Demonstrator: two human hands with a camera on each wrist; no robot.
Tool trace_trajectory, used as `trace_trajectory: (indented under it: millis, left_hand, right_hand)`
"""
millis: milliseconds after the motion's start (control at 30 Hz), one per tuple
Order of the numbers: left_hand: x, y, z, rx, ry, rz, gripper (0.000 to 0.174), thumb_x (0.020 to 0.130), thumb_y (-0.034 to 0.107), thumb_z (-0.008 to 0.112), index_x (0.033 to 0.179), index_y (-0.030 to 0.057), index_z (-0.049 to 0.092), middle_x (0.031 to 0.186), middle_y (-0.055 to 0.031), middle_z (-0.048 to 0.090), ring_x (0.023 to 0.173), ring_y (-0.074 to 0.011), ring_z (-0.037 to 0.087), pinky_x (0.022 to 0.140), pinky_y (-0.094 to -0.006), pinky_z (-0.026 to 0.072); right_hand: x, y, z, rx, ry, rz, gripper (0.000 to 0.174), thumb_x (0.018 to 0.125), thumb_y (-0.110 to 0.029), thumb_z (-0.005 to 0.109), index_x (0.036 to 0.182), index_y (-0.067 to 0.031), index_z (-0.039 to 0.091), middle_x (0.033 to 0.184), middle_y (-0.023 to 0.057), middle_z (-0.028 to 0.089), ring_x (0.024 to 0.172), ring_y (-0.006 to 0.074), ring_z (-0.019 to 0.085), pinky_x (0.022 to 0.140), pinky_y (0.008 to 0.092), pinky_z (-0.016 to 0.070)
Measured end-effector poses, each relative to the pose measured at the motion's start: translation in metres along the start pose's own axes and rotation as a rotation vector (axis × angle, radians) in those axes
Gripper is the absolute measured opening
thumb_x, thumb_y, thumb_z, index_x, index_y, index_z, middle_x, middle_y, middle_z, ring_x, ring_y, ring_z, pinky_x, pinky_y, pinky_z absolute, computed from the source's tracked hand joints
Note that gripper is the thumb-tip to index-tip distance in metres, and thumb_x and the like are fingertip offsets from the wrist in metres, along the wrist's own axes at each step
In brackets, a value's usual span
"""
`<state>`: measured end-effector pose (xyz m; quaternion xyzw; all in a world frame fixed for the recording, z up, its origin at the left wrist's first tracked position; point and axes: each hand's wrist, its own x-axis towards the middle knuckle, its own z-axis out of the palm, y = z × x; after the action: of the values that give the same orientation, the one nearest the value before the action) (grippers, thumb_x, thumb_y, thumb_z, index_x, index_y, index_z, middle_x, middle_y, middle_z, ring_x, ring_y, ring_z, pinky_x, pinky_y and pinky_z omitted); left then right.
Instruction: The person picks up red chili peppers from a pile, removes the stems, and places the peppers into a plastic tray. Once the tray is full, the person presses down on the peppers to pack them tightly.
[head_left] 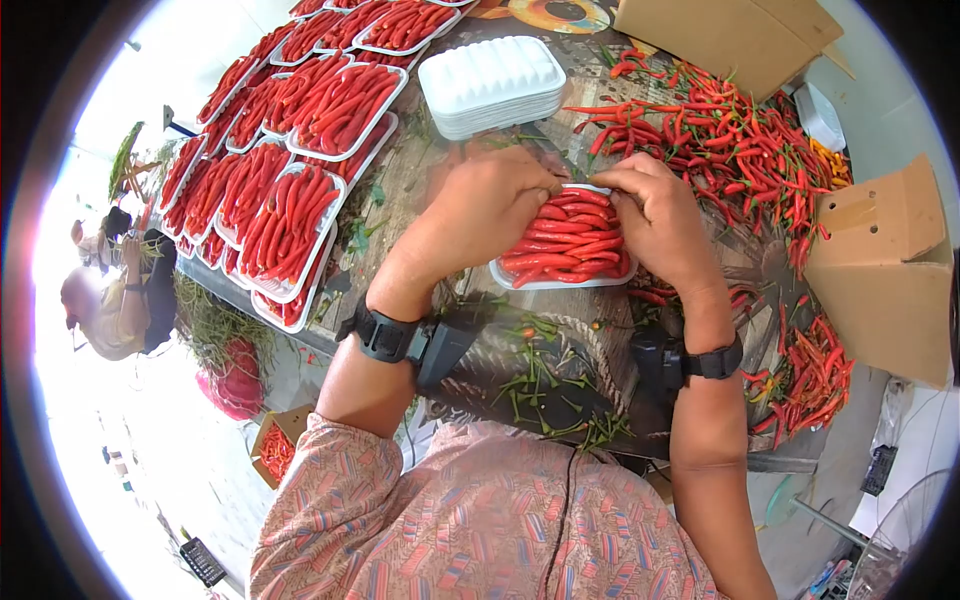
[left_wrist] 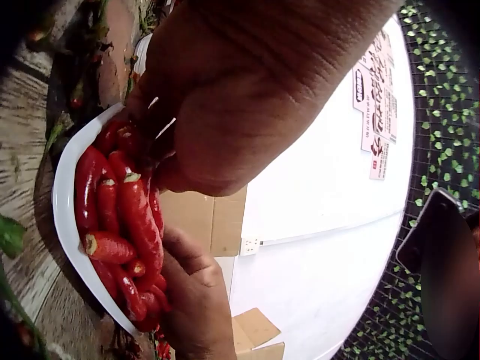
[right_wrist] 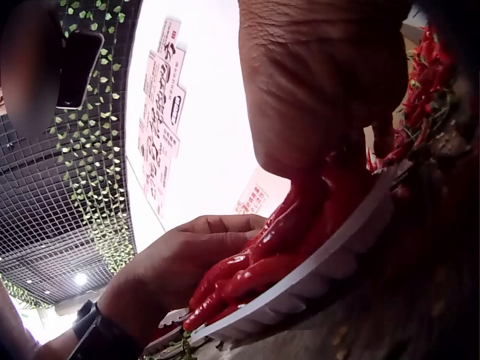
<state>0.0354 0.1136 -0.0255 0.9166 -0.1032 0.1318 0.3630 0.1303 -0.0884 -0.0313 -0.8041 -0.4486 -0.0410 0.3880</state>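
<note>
A white foam tray (head_left: pixel 556 284) packed with long red chillies (head_left: pixel 565 242) lies on the table in front of me. My left hand (head_left: pixel 520 195) curls over the tray's far left corner, fingers down on the chillies. My right hand (head_left: pixel 632 195) curls over the far right corner the same way. What looks like thin clear film lies just beyond the fingers. The left wrist view shows the left hand (left_wrist: pixel 225 112) on the chillies and the tray rim (left_wrist: pixel 64 202). In the right wrist view the right hand (right_wrist: pixel 322 97) presses into the chillies above the tray (right_wrist: pixel 330 262).
A stack of empty foam trays (head_left: pixel 492 85) sits beyond the hands. Several filled trays (head_left: pixel 290 150) cover the left side. Loose chillies (head_left: pixel 720 140) are heaped at right beside cardboard boxes (head_left: pixel 880 270). Green stems (head_left: pixel 545 385) litter the near edge. A person (head_left: pixel 115 300) sits far left.
</note>
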Motion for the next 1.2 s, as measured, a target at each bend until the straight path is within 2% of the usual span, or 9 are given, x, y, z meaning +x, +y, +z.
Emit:
trace_trajectory:
  millis: [233,367,533,633,767,867,933,1033,1200]
  left_hand:
    - [0.001,0.001,0.000,0.009,0.009,-0.004,0.014,0.089,0.007,0.058,0.097,-0.0011,0.066,0.094,-0.0149,0.066,0.092,-0.0320,0.063,0.083,-0.0390,0.0495]
    - [0.001,0.002,-0.001,-0.002,-0.001,-0.006,0.015,0.088,0.010,0.060,0.096,-0.0010,0.065,0.093,-0.0148,0.066,0.090,-0.0312,0.062,0.082,-0.0383,0.0495]
    - [-0.001,0.005,-0.003,-0.015,-0.004,0.017,0.028,0.086,0.021,0.069,0.101,-0.0008,0.065,0.096,-0.0154,0.065,0.086,-0.0294,0.062,0.078,-0.0378,0.0498]
    - [-0.002,0.001,-0.001,0.010,0.022,0.093,0.032,0.085,0.023,0.071,0.104,-0.0008,0.065,0.097,-0.0156,0.064,0.085,-0.0283,0.062,0.076,-0.0372,0.0502]
    - [-0.001,0.010,-0.007,-0.002,0.008,0.058,0.031,0.085,0.023,0.070,0.105,-0.0005,0.065,0.099,-0.0154,0.064,0.086,-0.0284,0.062,0.076,-0.0369,0.0503]
    - [-0.003,0.016,-0.011,-0.014,-0.072,-0.066,0.036,0.084,0.024,0.071,0.110,0.0005,0.064,0.105,-0.0161,0.063,0.090,-0.0288,0.061,0.080,-0.0368,0.0500]
    - [-0.003,0.011,-0.007,0.010,-0.019,0.025,0.046,0.079,0.032,0.073,0.112,0.0006,0.064,0.107,-0.0184,0.063,0.098,-0.0330,0.062,0.084,-0.0402,0.0497]
    - [-0.003,0.015,-0.008,0.063,-0.027,0.107,0.059,0.079,0.038,0.073,0.122,0.0002,0.060,0.117,-0.0192,0.061,0.106,-0.0343,0.059,0.088,-0.0397,0.0484]
    - [-0.017,0.027,-0.008,0.249,-0.007,0.268,0.077,0.076,0.047,0.073,0.133,-0.0004,0.051,0.129,-0.0199,0.055,0.115,-0.0365,0.054,0.096,-0.0441,0.0426]
  right_hand:
    - [0.000,-0.001,-0.011,-0.037,-0.027,0.073,0.020,0.079,0.002,0.055,0.094,-0.0009,0.069,0.094,0.0173,0.065,0.092,0.0360,0.061,0.083,0.0423,0.0483]
    - [0.000,-0.004,-0.011,-0.063,-0.073,0.034,0.019,0.080,0.000,0.057,0.094,-0.0010,0.069,0.093,0.0177,0.064,0.092,0.0367,0.060,0.082,0.0428,0.0482]
    - [-0.001,-0.001,-0.010,-0.060,-0.081,-0.013,0.016,0.079,-0.002,0.059,0.093,-0.0015,0.069,0.092,0.0187,0.063,0.090,0.0380,0.059,0.080,0.0445,0.0477]
    - [-0.001,0.001,-0.008,-0.089,-0.085,-0.018,0.016,0.079,-0.001,0.059,0.092,-0.0013,0.068,0.092,0.0191,0.063,0.090,0.0382,0.059,0.080,0.0449,0.0474]
    - [-0.001,-0.001,-0.013,-0.112,-0.042,-0.035,0.018,0.078,-0.001,0.059,0.095,-0.0008,0.068,0.094,0.0192,0.063,0.091,0.0380,0.059,0.082,0.0443,0.0474]
    - [-0.002,-0.013,-0.020,-0.115,-0.054,0.024,0.021,0.084,-0.005,0.062,0.104,0.0005,0.067,0.102,0.0159,0.064,0.097,0.0324,0.062,0.086,0.0383,0.0484]
    - [-0.005,-0.020,-0.022,-0.090,-0.041,0.009,0.029,0.086,-0.015,0.065,0.111,0.0006,0.064,0.112,0.0174,0.062,0.106,0.0333,0.060,0.093,0.0385,0.0469]
    - [-0.010,-0.035,-0.021,-0.079,0.039,-0.073,0.031,0.083,-0.015,0.067,0.108,0.0029,0.063,0.108,0.0214,0.064,0.104,0.0385,0.059,0.091,0.0423,0.0473]
    - [-0.026,-0.040,-0.019,-0.171,0.112,-0.184,0.045,0.083,-0.023,0.069,0.117,0.0051,0.057,0.118,0.0224,0.060,0.109,0.0379,0.057,0.094,0.0431,0.0459]
